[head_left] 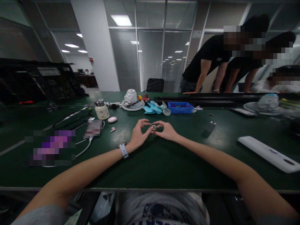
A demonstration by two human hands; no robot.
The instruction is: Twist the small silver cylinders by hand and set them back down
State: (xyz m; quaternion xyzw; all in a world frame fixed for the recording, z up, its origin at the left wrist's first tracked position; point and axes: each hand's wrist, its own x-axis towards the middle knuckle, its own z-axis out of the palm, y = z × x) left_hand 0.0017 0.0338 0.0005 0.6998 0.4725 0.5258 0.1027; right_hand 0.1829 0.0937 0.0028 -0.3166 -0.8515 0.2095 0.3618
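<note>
A small round metal part (154, 127) is held up between my two hands above the green table, its details too small to make out. My right hand (167, 131) pinches it with thumb and index finger from the right. From the other side, my left hand (139, 133) curls around, its thumb against the part and its index finger arched above. A silver metal cylinder (211, 126) stands on the table to the right of my hands. Beyond them lie light-blue fan blades (153, 108) and a blue tray (180, 107) with small items inside.
To the left are a patterned bottle (102, 110), a pink earbud case (112, 119), an earbud (112, 129) and white cables (90, 144). A white fan body (131, 97) rests at the back. A long white casing (269, 153) lies right. Other people lean over the far right side.
</note>
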